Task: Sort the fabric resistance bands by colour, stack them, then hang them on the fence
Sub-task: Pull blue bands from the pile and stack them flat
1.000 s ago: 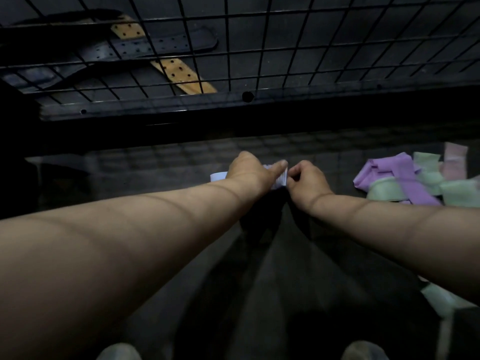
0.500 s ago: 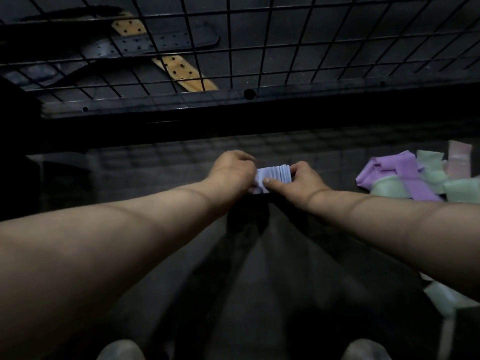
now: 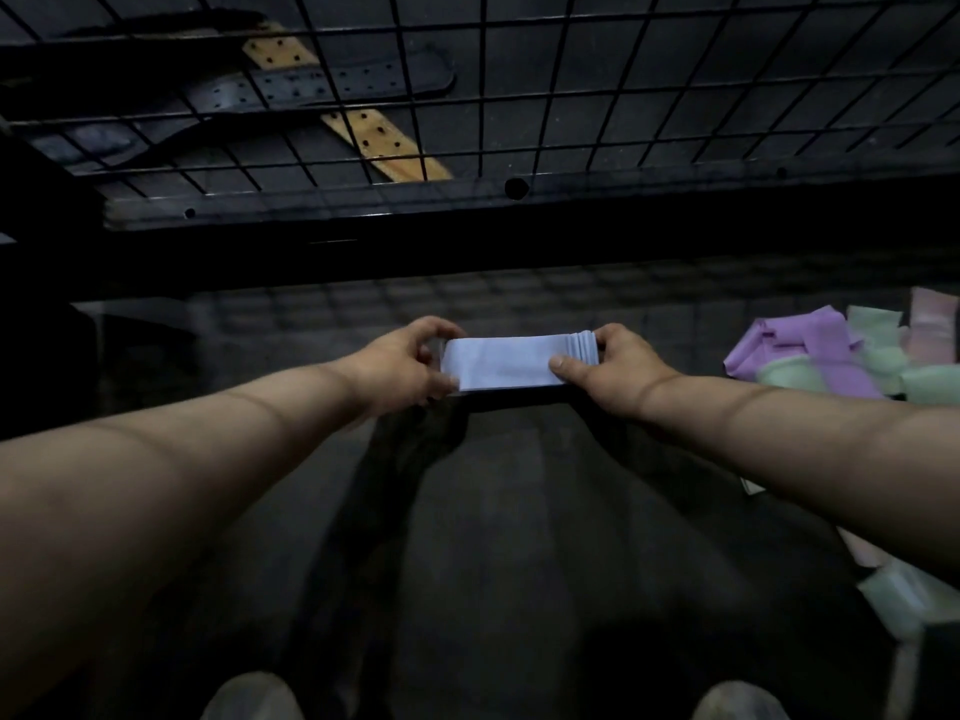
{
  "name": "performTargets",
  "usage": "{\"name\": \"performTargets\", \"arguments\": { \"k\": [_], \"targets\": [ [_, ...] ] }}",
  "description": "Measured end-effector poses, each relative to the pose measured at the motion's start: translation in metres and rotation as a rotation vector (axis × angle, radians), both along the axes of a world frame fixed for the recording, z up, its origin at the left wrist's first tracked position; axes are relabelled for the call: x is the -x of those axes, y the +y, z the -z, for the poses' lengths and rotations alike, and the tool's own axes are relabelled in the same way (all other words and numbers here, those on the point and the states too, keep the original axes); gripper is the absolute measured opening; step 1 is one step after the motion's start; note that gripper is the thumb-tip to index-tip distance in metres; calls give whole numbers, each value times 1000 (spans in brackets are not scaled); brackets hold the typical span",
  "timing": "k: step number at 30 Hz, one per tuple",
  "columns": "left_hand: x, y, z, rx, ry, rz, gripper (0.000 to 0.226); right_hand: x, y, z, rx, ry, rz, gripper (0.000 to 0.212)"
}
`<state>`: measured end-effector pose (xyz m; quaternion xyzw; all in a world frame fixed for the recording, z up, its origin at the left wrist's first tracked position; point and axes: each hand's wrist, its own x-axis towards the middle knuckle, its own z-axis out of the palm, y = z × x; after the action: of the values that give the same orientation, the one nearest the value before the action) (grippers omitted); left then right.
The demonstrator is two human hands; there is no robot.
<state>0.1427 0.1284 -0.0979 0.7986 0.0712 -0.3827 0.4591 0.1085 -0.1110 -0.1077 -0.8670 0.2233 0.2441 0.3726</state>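
Note:
A flat stack of pale blue fabric bands (image 3: 501,363) is held level above the dark surface, stretched out between both hands. My left hand (image 3: 402,363) pinches its left end and my right hand (image 3: 608,363) pinches its right end, where the layered edges show. A loose heap of purple bands (image 3: 802,350), green bands (image 3: 810,379) and a pink band (image 3: 932,324) lies at the right. The black wire fence (image 3: 519,96) spans the top of the view.
Behind the fence lie black perforated belts (image 3: 322,88) and a tan perforated strap (image 3: 384,140). A dark ledge (image 3: 467,200) runs below the mesh. More green bands (image 3: 904,595) lie at the lower right. My shoe tips (image 3: 249,698) show at the bottom.
The hands were close together with the blue bands bunched between them. They have moved apart, and the stack is now spread out long and flat between them.

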Motion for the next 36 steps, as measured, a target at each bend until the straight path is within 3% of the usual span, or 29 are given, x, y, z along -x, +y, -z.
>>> {"name": "performTargets", "arguments": {
  "k": [4,9,15,18,21,24,28,30,36],
  "targets": [
    [-11,0,4,-21,14,82,29,4,-3,4,-49,-37,-18,48],
    [-21,-5,6,-99,-16,208,29,8,-10,11,-104,-59,-27,52],
    [-7,3,8,-114,-207,314,29,7,-13,9,-143,-93,-50,48],
    [2,8,6,-184,-381,509,35,5,-16,8,-192,-80,-80,49],
    [15,11,3,-193,-470,713,39,4,-22,10,-230,-68,-161,59],
    [28,9,4,-270,-574,836,46,6,-25,6,-187,-54,-401,82],
    [38,12,4,-387,-692,855,48,14,-24,8,-89,-196,-549,58],
    [42,13,6,-446,-839,909,48,17,-23,9,-72,-281,-584,50],
    [45,25,17,-493,-1061,903,37,21,-25,7,6,-310,-673,44]
  ]
}}
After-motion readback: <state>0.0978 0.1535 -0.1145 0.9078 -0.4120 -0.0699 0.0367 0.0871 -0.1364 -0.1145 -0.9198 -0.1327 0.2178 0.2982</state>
